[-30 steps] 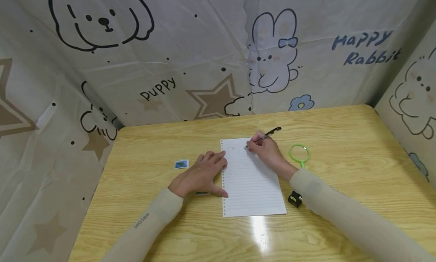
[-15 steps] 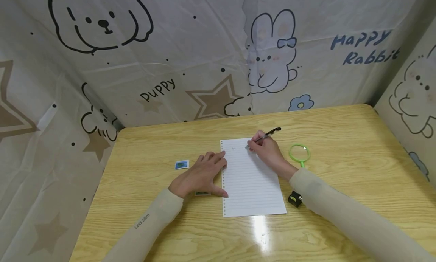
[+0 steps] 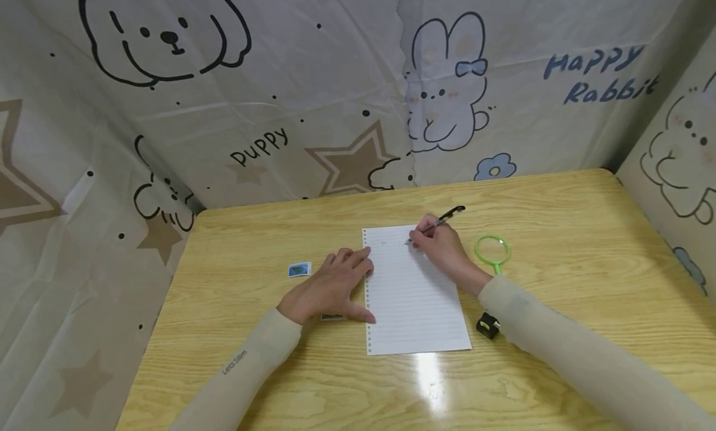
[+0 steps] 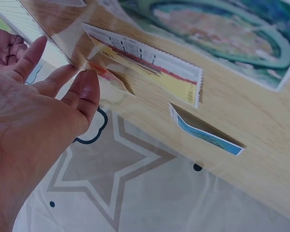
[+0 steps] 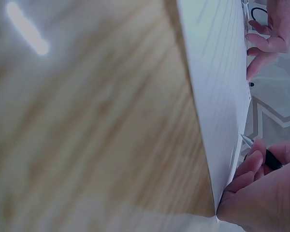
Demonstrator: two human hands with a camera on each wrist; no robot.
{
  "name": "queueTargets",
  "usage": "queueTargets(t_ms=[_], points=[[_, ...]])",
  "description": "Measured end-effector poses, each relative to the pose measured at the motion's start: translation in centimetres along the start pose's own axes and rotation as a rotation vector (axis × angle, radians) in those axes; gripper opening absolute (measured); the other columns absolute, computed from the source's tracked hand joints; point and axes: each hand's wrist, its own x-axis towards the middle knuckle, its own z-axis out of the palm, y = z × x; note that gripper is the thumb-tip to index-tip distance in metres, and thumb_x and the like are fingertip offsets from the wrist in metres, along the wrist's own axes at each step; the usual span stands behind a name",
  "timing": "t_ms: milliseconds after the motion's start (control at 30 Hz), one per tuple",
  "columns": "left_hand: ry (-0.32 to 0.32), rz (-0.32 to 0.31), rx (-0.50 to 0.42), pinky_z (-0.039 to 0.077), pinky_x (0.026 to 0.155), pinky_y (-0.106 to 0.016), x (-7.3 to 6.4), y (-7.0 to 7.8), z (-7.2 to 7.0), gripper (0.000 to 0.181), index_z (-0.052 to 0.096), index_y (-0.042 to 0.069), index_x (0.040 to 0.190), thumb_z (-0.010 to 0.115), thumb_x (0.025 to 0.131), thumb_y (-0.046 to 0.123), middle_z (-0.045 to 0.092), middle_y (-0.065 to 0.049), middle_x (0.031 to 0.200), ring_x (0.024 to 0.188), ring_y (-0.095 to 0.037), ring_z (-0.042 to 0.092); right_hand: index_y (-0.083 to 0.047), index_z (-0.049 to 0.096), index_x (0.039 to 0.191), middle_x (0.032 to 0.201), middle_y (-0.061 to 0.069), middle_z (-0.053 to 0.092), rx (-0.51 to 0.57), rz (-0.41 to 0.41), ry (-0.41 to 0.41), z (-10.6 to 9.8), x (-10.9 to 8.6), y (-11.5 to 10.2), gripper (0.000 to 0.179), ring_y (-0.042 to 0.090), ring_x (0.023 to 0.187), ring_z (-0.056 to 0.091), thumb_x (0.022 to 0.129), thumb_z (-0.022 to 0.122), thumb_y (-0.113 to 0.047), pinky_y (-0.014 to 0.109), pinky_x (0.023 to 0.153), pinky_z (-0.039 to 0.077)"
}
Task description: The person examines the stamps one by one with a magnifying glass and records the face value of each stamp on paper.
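A lined sheet of loose-leaf paper (image 3: 416, 313), punched with holes along its left edge, lies on the wooden table. My left hand (image 3: 335, 285) rests across that edge, fingers spread and thumb lower down on the sheet. In my right hand (image 3: 444, 250) I hold a black pen (image 3: 454, 211) in a writing grip, its tip at the upper part of the page. Small faint writing (image 3: 383, 243) shows near the top left. Seen from the right wrist, the silvery pen tip (image 5: 246, 140) points at the sheet, and the fingers curl round the barrel.
A blue stamp (image 3: 299, 269) lies left of my left hand; another stamp (image 3: 334, 317) is partly under it. The left wrist view shows a yellow-and-red stamp (image 4: 154, 70). Right of the sheet are a green magnifying glass (image 3: 493, 250) and a small black object (image 3: 488, 326) beside my sleeve.
The pen tip has shifted slightly rightward on the page, my right hand moving with it. The faint writing at the top left has grown a little. My left hand stays in place.
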Motion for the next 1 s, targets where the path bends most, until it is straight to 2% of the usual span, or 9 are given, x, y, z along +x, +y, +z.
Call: queueTargets(t_ms=[400, 733, 1000], points=[[-0.010, -0.001, 0.004, 0.029, 0.120, -0.061, 0.16, -0.20, -0.02, 0.090, 0.055, 0.010, 0.144, 0.089, 0.083, 0.067, 0.031, -0.017, 0.175, 0.151, -0.040, 0.033, -0.008, 0.062, 0.103, 0.098, 0.011, 0.073, -0.005, 0.006, 0.016, -0.07, 0.22, -0.04, 0.015, 0.027, 0.093, 0.072, 0.109, 0.066, -0.021, 0.030, 0.072, 0.051], [-0.009, 0.008, 0.027, 0.029, 0.120, -0.059, 0.21, -0.25, 0.03, 0.091, 0.055, 0.010, 0.145, 0.088, 0.083, 0.068, 0.032, -0.018, 0.174, 0.151, -0.040, 0.034, -0.007, 0.062, 0.102, 0.095, 0.008, 0.073, 0.053, 0.037, 0.040, -0.21, 0.26, -0.02, 0.016, 0.025, 0.092, 0.073, 0.108, 0.069, -0.020, 0.026, 0.070, 0.050], [-0.011, 0.003, 0.041, 0.029, 0.120, -0.059, 0.09, -0.18, 0.14, 0.092, 0.055, 0.010, 0.146, 0.087, 0.083, 0.069, 0.032, -0.017, 0.174, 0.151, -0.039, 0.034, -0.006, 0.066, 0.107, 0.093, 0.006, 0.070, 0.096, 0.044, 0.047, -0.30, 0.29, 0.14, 0.018, 0.023, 0.088, 0.068, 0.107, 0.071, -0.024, 0.026, 0.068, 0.050]])
